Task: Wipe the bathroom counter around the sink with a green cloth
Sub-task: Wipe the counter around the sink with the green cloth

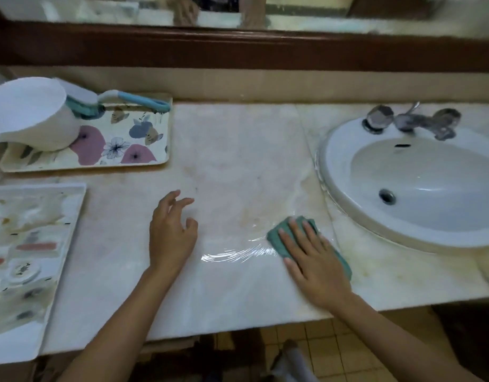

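A folded green cloth [281, 238] lies flat on the pale marble counter [237, 150], just left of the white oval sink [419, 183]. My right hand [312, 260] presses down on the cloth with fingers spread flat, covering most of it. A shiny wet streak runs on the counter to the left of the cloth. My left hand [171, 232] hovers over or rests lightly on the counter's middle, fingers apart and curled, holding nothing.
A flowered tray [127, 144] at the back left carries a white jug [28, 114] and a blue-handled brush [138, 100]. A second patterned tray [31, 244] overhangs the front left. A chrome faucet [411, 119] stands behind the sink. A mirror with a dark wooden frame [237, 48] lines the back wall.
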The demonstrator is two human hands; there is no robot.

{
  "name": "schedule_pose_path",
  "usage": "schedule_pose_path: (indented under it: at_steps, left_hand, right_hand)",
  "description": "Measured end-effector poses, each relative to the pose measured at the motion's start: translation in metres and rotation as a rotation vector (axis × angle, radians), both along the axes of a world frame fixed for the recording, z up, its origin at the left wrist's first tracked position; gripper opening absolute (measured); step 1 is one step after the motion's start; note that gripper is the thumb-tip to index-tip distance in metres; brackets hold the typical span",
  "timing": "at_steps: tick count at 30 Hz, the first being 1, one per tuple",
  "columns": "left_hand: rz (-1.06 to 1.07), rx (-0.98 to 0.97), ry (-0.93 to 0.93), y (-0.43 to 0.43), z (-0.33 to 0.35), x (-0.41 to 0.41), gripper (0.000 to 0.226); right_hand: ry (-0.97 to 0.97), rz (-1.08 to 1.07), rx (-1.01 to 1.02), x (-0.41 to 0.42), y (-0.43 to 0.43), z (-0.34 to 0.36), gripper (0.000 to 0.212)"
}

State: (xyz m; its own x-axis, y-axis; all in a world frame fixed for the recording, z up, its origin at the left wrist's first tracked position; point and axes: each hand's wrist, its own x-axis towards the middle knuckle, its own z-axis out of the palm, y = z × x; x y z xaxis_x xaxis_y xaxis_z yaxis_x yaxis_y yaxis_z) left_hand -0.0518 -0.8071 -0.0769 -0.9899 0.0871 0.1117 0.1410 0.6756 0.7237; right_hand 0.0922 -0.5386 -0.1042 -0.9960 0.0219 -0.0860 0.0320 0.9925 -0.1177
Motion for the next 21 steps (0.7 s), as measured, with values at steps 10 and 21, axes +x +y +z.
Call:
schedule_pose_path:
  at_steps: [10, 21]
  left_hand:
    - [-0.158, -0.357, -0.01, 0.027, -0.018, -0.072, 0.043]
    - [-0.145, -0.449, 0.035, 0.032, -0.031, -0.075, 0.051]
  right_hand:
    - [0.068, -0.259, -0.105, -0.058, -0.086, -0.004, 0.061]
    - [0.044, -0.109, -0.151, -0.158, -0.087, -0.007, 0.06]
